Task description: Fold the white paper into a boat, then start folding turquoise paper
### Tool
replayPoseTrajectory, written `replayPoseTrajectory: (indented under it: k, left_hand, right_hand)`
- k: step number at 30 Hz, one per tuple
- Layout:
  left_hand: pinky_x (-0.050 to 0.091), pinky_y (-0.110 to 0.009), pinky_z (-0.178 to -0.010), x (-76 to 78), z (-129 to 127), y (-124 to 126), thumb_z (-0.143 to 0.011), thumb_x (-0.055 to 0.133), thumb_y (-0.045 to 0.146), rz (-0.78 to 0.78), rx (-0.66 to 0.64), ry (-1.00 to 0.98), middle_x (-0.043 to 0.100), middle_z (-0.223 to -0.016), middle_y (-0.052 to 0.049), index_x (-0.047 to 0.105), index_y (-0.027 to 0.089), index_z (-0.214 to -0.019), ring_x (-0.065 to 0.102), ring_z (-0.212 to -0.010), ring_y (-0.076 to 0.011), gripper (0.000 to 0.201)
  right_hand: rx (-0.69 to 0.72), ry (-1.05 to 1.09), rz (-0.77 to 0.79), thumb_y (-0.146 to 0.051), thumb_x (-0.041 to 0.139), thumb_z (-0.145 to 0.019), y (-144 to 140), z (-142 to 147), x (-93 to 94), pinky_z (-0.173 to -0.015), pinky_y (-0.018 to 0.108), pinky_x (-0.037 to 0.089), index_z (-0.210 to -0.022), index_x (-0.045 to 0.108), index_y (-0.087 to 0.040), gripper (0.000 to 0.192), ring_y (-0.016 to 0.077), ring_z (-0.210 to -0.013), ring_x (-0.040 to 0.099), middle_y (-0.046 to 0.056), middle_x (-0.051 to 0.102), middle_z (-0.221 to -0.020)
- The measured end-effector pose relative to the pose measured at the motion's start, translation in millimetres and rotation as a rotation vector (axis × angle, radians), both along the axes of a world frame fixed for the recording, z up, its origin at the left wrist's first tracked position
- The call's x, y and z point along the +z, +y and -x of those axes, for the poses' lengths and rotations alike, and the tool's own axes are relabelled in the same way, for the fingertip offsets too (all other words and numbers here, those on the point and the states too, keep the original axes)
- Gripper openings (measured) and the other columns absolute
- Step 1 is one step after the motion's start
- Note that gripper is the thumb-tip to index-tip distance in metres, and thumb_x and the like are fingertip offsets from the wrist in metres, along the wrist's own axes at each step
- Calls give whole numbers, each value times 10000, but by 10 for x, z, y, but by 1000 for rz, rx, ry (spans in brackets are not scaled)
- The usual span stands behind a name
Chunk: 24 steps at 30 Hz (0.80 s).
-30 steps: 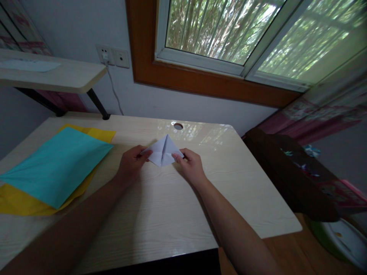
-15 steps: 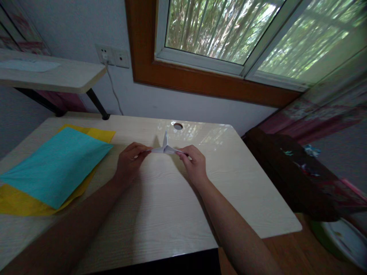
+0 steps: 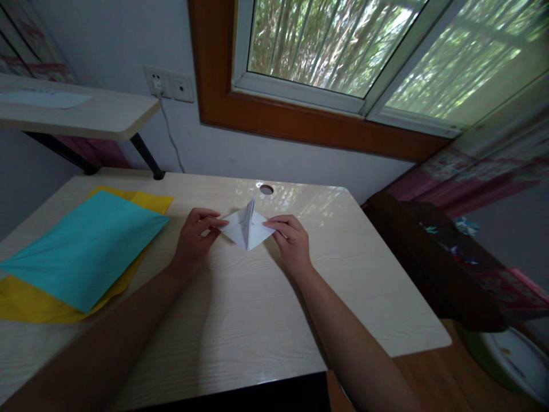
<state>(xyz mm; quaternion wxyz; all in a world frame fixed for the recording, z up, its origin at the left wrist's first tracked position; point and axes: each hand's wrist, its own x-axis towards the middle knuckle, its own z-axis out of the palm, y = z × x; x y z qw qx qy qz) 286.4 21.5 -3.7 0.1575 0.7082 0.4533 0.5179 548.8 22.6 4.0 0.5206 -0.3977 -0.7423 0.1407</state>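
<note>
A folded white paper [image 3: 260, 233] is held just over the table, its faces tilted toward me and a flap standing up along the middle. My left hand [image 3: 195, 236] pinches its left corner between thumb and fingers. At the opposite corner, my right hand [image 3: 294, 240] grips the paper the same way. Both hands are closed, and the paper's outer tips are partly covered by the fingers.
On the table [image 3: 369, 297], a turquoise sheet [image 3: 92, 246] lies over a yellow sheet [image 3: 26, 300] at the left. A raised shelf [image 3: 107, 111] stands at the back left. Near the back edge is a round cable hole [image 3: 266, 189].
The folded paper has tipped so that its broad diamond-shaped face shows, where before it was seen nearly edge-on. Both hands keep their hold at almost the same place.
</note>
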Motion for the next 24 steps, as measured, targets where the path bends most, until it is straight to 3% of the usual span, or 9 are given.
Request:
replayPoseTrajectory:
  k: [8,12,15,18,24]
  left_hand:
    - [526,-362,-893,35,-15,-9,-866,616,136,23,-7,-13,604,-1075,-47,750,249,-964,592,-1044,-200,201]
    - [509,-317,-830,50,-21,-9,-878,626,169,63,-51,-12,646,-957,-39,741,226,-986,619,-914,-177,167]
    - [495,-286,-753,63,-26,-25,-888,658,273,133,-45,-4,653,-838,-26,721,205,-902,612,-791,-163,94]
    - [493,-270,-711,78,-37,-54,-894,658,360,238,-45,-58,660,-767,-17,689,196,-829,613,-724,-156,179]
    - [501,-255,-637,93,-86,-95,-897,640,448,456,-165,-291,675,-655,4,678,185,-964,645,-624,-154,274]
  right_hand:
    - [5,11,36,-109,602,-903,4,0,-6,-854,372,539,-1052,759,-343,318,195,-987,650,35,675,-1048]
    - [-8,20,63,-156,611,-905,-16,27,40,-839,370,539,-1015,763,-307,240,199,-953,659,44,693,-1002]
    - [-18,16,92,-232,636,-912,-37,55,75,-789,350,536,-956,763,-264,139,196,-864,659,49,712,-902]
    - [-14,40,171,-314,650,-916,-51,72,55,-724,324,527,-927,755,-237,131,184,-773,651,44,708,-828]
    - [52,141,322,-392,646,-923,-77,73,1,-694,312,528,-1022,734,-216,221,178,-743,665,44,719,-852]
